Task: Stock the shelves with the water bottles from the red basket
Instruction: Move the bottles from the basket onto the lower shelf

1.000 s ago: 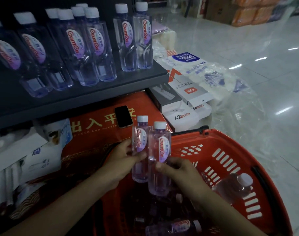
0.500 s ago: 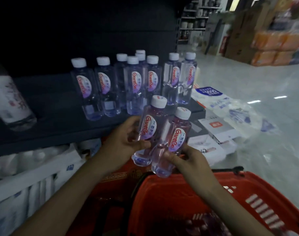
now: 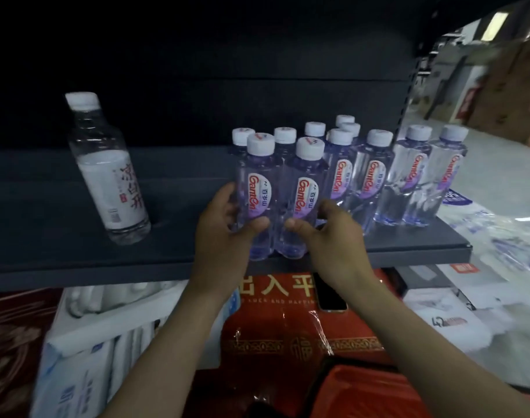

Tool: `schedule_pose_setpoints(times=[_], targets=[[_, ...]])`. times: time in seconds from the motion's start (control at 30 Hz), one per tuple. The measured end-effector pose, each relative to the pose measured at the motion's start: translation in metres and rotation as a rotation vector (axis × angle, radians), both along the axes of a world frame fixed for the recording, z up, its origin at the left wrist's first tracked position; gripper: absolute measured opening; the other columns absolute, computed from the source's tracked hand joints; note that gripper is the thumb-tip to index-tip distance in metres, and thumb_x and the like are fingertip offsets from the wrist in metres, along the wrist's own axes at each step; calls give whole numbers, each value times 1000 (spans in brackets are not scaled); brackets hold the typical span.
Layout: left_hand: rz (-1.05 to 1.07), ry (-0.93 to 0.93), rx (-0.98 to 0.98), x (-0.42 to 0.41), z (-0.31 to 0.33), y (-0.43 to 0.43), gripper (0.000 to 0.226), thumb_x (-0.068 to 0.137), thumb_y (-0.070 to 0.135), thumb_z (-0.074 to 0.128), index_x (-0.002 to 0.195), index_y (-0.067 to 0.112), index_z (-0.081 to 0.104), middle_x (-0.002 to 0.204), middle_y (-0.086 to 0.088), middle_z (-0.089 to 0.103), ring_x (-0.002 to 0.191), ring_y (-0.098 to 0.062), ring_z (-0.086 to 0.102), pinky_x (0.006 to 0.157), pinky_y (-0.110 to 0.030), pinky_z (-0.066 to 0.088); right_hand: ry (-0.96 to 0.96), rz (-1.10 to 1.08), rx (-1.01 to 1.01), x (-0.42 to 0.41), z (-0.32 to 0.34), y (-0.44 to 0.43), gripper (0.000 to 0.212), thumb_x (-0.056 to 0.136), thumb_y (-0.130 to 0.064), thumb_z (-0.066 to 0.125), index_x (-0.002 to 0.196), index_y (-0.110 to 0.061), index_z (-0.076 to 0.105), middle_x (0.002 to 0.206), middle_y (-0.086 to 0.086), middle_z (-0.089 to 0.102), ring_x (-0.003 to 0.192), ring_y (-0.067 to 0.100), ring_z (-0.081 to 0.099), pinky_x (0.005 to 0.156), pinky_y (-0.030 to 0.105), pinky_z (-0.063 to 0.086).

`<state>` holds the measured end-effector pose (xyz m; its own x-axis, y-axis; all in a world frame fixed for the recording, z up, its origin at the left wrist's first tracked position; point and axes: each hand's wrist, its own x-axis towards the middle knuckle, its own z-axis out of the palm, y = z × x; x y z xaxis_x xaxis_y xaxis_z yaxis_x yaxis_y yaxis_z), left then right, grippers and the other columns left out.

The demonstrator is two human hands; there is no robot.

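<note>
Two small clear water bottles with white caps and purple-red labels stand side by side near the front edge of the dark shelf (image 3: 61,212). My left hand (image 3: 220,233) grips the left bottle (image 3: 259,188). My right hand (image 3: 333,236) grips the right bottle (image 3: 306,191). Behind and to the right of them stand several matching bottles (image 3: 369,176) in rows. Only the rim of the red basket (image 3: 363,384) shows at the bottom, between my forearms.
A taller clear bottle with a white label (image 3: 106,173) stands alone on the shelf's left part. Under the shelf lie a red wrapped box (image 3: 287,327) with a phone (image 3: 330,297) on it, tissue packs (image 3: 85,351), and white boxes (image 3: 447,309) on the tiled floor.
Both hands lifted the two bottles out of the basket and up to the shelf, where they now stand upright at the front edge. The view rose with them.
</note>
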<state>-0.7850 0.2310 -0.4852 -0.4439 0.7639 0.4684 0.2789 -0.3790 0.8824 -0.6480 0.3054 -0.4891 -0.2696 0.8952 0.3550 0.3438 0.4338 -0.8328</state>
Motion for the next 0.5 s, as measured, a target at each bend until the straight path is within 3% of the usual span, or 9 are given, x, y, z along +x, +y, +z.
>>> schedule_pose_setpoints(times=[0.13, 0.23, 0.37, 0.47, 0.5], targets=[[96, 5, -44, -9, -11, 11, 42, 83, 8, 69, 113, 36, 61, 104, 12, 70, 94, -3, 66, 75, -21, 53, -42, -38, 13, -15, -5, 9, 34, 86, -39, 71, 104, -11, 62, 98, 6, 71, 91, 27, 65, 81, 47, 53], [176, 95, -94, -15, -17, 18, 45, 78, 32, 67, 121, 40, 59, 114, -1, 64, 102, -14, 63, 87, -41, 54, -108, -55, 46, -21, -5, 9, 40, 88, -43, 68, 106, -10, 57, 99, 9, 69, 93, 31, 63, 80, 49, 52], [185, 193, -152, -11, -17, 13, 56, 79, 46, 63, 133, 38, 47, 119, 13, 55, 114, -15, 55, 90, -39, 51, -161, -56, 74, -20, -8, 3, 52, 91, -41, 66, 130, -14, 46, 123, 7, 63, 112, 29, 60, 88, 47, 51], [135, 244, -239, -13, -26, 6, 64, 82, 25, 70, 133, 46, 36, 125, 17, 56, 121, -15, 53, 96, -37, 50, -168, -37, 87, -13, -19, -8, 69, 90, -30, 69, 145, -21, 29, 137, 4, 57, 117, 24, 60, 94, 46, 52], [127, 259, -268, -15, -29, 3, 71, 84, 15, 70, 133, 49, 31, 122, 19, 57, 120, -11, 54, 95, -27, 50, -193, -34, 103, -11, -22, -10, 70, 90, -27, 69, 146, -21, 27, 135, 6, 58, 113, 24, 63, 92, 45, 53]])
